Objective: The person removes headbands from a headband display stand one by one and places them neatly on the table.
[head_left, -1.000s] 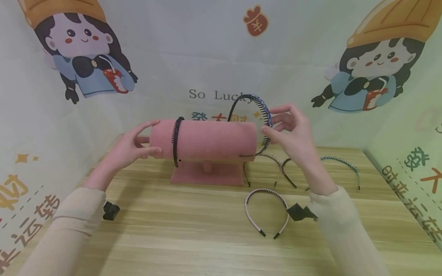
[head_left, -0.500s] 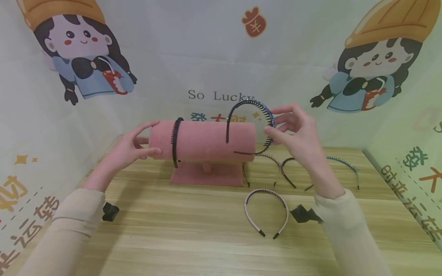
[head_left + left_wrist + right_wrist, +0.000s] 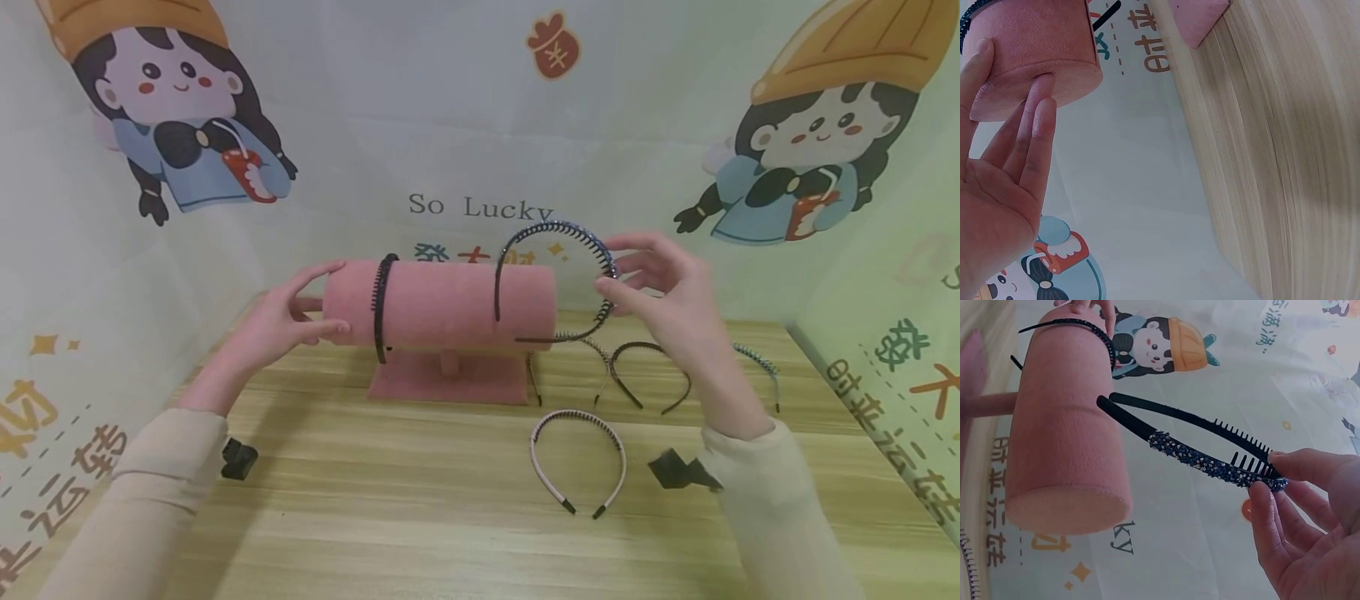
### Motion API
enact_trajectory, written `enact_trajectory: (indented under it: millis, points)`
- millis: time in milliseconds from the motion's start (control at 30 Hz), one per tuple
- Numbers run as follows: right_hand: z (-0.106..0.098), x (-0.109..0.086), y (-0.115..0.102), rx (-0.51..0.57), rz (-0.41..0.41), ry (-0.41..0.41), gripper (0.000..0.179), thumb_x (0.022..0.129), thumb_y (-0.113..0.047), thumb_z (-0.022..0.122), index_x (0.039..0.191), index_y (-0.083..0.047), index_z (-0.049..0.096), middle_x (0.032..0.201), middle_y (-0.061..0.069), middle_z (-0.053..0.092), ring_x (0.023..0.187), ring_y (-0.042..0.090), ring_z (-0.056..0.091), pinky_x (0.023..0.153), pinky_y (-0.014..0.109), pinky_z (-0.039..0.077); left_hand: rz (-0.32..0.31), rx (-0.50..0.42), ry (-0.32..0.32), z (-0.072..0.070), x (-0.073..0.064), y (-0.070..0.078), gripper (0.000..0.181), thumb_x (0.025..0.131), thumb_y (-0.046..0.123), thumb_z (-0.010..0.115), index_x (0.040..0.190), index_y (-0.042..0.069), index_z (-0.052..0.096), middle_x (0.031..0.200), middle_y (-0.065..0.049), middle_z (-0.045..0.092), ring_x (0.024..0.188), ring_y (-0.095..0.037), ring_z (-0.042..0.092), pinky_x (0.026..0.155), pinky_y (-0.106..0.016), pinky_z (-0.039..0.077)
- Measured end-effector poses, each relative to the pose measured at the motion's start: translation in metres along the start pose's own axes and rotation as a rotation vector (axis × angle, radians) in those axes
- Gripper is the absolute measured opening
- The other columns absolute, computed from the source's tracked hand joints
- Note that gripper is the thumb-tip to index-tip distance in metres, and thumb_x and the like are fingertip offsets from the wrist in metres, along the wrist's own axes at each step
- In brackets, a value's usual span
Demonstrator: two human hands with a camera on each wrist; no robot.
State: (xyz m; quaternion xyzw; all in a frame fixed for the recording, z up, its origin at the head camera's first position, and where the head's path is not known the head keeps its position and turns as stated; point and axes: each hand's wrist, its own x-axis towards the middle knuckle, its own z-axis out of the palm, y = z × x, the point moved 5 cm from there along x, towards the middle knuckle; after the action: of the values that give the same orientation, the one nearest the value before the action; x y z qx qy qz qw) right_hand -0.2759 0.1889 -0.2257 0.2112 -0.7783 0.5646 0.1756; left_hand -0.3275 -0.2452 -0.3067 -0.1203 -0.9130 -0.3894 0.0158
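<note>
A pink padded headband stand [image 3: 465,304] has a horizontal cylinder on a post and flat base. My left hand [image 3: 276,323] grips its left end, thumb on the near side; in the left wrist view other fingers touch the end face [image 3: 1069,87]. Around the cylinder near that end sits a black toothed headband [image 3: 382,308]. At the other end, my right hand [image 3: 663,287] pinches a dark blue glittery headband [image 3: 573,229] with black inner teeth by its curved middle. The right wrist view shows this headband [image 3: 1194,456] beside the cylinder, its tips pointing towards it.
A pale pink headband [image 3: 535,454] lies on the wooden table [image 3: 375,508] in front. Behind it lie a headband partly hidden by the stand [image 3: 603,354], a black one [image 3: 617,367] and a blue one [image 3: 757,358] partly behind my right wrist. Printed cloth [image 3: 450,108] surrounds the table.
My right hand has drawn the blue glittery headband to the right. Its far arm, earlier behind the cylinder, now shows in front of it. My left hand has stayed in place.
</note>
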Motion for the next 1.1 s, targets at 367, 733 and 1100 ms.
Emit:
enact_trajectory:
  millis: [367,733,1100]
  points:
    - [-0.017,-0.006,0.006,-0.025,-0.002,-0.01,0.033,0.089,-0.006,0.071,0.122,-0.012,0.068,0.089,-0.014,0.072,0.074,0.007,0.067,0.061,0.023,0.057,-0.004,0.003,0.001,0.0,0.001,-0.001,0.085,0.084,0.043,0.076,0.152,0.049,0.024,0.132,-0.021,0.063,0.089,-0.022,0.072,0.074,-0.032,0.055]
    - [-0.04,-0.017,0.019,-0.2,0.082,-0.007,0.034,0.091,-0.019,0.073,0.124,-0.016,0.069,0.09,-0.025,0.071,0.074,0.002,0.066,0.063,0.019,0.054,0.009,0.008,0.013,0.0,0.0,0.0,0.084,0.085,0.043,0.076,0.152,0.049,0.026,0.133,-0.02,0.063,0.09,-0.021,0.072,0.075,-0.033,0.056]
    - [-0.051,-0.026,0.03,-0.312,0.108,-0.058,0.031,0.091,-0.024,0.072,0.122,-0.019,0.072,0.089,-0.031,0.071,0.079,-0.003,0.065,0.062,0.018,0.045,0.008,0.016,0.002,-0.001,0.0,0.0,0.087,0.085,0.041,0.076,0.154,0.047,0.022,0.134,-0.023,0.062,0.093,-0.026,0.072,0.073,-0.031,0.055]
